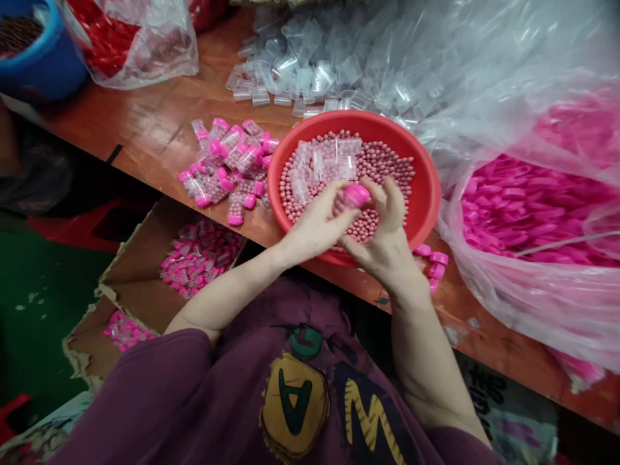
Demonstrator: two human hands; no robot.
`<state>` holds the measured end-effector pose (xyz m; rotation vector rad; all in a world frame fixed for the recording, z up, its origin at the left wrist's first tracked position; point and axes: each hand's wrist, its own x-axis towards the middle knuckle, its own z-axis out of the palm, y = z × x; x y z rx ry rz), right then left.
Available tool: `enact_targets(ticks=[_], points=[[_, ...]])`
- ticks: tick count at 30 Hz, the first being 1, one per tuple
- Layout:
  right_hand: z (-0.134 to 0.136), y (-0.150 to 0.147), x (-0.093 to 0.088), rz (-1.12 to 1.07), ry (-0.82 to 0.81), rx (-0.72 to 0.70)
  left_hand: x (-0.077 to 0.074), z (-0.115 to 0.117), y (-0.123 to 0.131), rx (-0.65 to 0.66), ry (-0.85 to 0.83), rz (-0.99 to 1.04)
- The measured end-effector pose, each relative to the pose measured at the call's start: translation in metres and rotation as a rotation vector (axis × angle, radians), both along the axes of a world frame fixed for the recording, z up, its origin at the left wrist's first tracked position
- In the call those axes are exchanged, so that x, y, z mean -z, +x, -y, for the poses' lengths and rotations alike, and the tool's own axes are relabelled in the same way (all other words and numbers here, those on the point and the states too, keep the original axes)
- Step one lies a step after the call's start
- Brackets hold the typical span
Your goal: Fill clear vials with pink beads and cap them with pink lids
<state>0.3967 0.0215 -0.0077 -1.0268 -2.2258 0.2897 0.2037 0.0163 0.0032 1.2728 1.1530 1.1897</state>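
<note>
Over a red bowl (429,187) of small pink beads (387,158), my left hand (317,223) grips a clear tube with a pink cap (357,194). My right hand (387,239) is beside the cap, its fingers curved and apart, with nothing visible held in them. Several clear tubes (317,165) lie on the beads. Left of the bowl is a pile of bead-filled tubes with pink caps (235,155). A few loose pink caps (437,261) rest on the table at the bowl's right edge.
Clear empty tubes (310,77) are heaped behind the bowl. A plastic bag of pink caps (527,206) stands at right. Back left are a blue bucket (48,64) and a bag of red pieces (109,45). Below the orange table (145,123) sits a cardboard box (140,278) with filled tubes.
</note>
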Motion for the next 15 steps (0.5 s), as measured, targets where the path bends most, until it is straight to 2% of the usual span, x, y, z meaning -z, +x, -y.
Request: enact_targets(ticks=[3, 5, 7, 8, 10, 13, 15], points=[[-0.023, 0.003, -0.012, 0.087, -0.217, 0.095, 0.010, -0.034, -0.065, -0.297, 0.111, -0.303], [-0.040, -0.004, -0.019, 0.229, -0.344, 0.201, 0.015, -0.055, -0.108, -0.435, 0.166, -0.487], [-0.054, -0.018, -0.023, 0.405, -0.442, 0.253, 0.018, -0.069, -0.129, -0.513, 0.220, -0.645], [-0.060, -0.026, -0.022, 0.495, -0.469, 0.256, 0.018, -0.072, -0.129, -0.507, 0.253, -0.704], [-0.068, -0.037, -0.018, 0.631, -0.481, 0.221, 0.017, -0.072, -0.109, -0.358, 0.333, -0.793], [-0.073, -0.038, -0.010, 0.653, -0.456, 0.101, 0.013, -0.069, -0.052, 0.144, 0.421, -0.907], [-0.069, -0.025, -0.010, 0.566, -0.430, 0.073, 0.011, -0.072, -0.020, 0.414, 0.397, -0.999]])
